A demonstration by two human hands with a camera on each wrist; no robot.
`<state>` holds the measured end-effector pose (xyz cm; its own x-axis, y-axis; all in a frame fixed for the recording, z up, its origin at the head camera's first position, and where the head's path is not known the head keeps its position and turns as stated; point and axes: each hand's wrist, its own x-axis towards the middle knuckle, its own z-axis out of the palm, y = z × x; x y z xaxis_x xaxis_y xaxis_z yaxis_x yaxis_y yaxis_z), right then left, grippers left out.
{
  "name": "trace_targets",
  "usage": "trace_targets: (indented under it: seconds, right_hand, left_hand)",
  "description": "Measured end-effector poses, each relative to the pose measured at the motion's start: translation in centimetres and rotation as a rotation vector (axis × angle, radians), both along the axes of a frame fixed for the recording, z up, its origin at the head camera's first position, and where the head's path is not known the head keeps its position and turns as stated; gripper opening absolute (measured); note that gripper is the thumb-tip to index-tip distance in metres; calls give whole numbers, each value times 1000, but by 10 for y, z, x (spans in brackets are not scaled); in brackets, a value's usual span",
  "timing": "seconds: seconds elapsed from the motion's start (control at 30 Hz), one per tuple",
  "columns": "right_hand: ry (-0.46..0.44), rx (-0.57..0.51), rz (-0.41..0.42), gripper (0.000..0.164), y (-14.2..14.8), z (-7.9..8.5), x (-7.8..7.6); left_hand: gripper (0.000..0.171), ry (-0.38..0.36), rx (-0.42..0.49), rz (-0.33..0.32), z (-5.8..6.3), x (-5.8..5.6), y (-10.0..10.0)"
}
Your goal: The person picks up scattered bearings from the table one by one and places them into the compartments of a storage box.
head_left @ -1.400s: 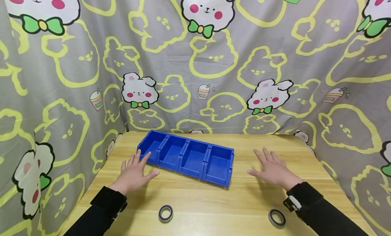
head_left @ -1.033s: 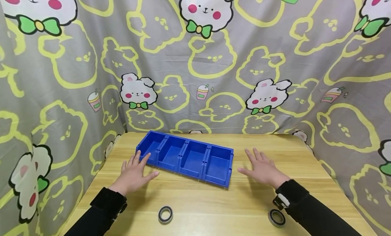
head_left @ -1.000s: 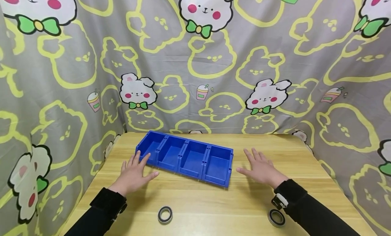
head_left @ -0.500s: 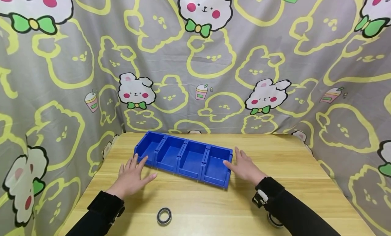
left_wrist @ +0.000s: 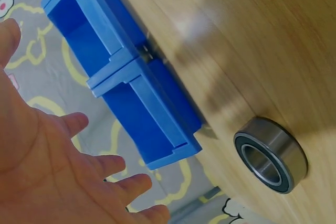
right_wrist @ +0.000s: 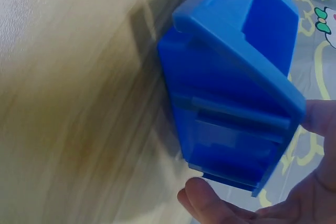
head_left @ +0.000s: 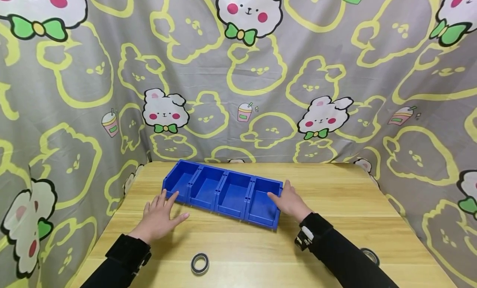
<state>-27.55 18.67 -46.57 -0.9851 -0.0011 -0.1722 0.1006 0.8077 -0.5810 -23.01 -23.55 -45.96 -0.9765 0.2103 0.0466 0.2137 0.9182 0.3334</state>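
A row of joined blue storage bins [head_left: 234,197] stands slanted on the table. My right hand [head_left: 292,201] holds its right end, the thumb over the side wall and the fingers outside; in the right wrist view fingertips [right_wrist: 199,195] lie by the bin's lower back corner. My left hand [head_left: 158,217] is spread near the front of the leftmost bin; in the left wrist view its palm faces the camera with nothing in it. A ball bearing [head_left: 200,264] lies on the table between the forearms. Another bearing [head_left: 370,257] shows beyond my right sleeve, partly covered.
The wooden table [head_left: 242,255] carries the bins and bearings. A grey patterned curtain [head_left: 242,73] hangs behind and along both sides, close to the back of the bins. My right forearm [head_left: 346,250] covers part of the table's right front.
My right hand has moved left onto the right end of the bins. One bearing has become covered by the right forearm; one appears beyond it, possibly another. Left hand and bins have barely moved.
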Motion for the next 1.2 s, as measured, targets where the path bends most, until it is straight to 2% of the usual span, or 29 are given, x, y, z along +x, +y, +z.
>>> trace_targets:
  seconds: [0.27, 0.53, 0.73, 0.93, 1.2]
  right_hand:
    - [-9, -26, -40, 92, -5, -8, -4]
    - [-9, 18, -39, 85, -6, -11, -7]
    - [-54, -58, -48, 83, -6, -14, -12]
    - [-72, -70, -27, 80, -5, -12, -13]
    - [-58, -67, -2, 76, -3, -7, -13]
  left_hand:
    - [91, -29, 8, 22, -7, -1, -10]
    - [90, -66, -39, 51, -6, 0, -16]
    - [89, -73, -53, 62, -6, 0, -21]
    - [88, -92, -74, 73, -5, 0, -25]
    - [84, -157, -78, 95, -2, 0, -28]
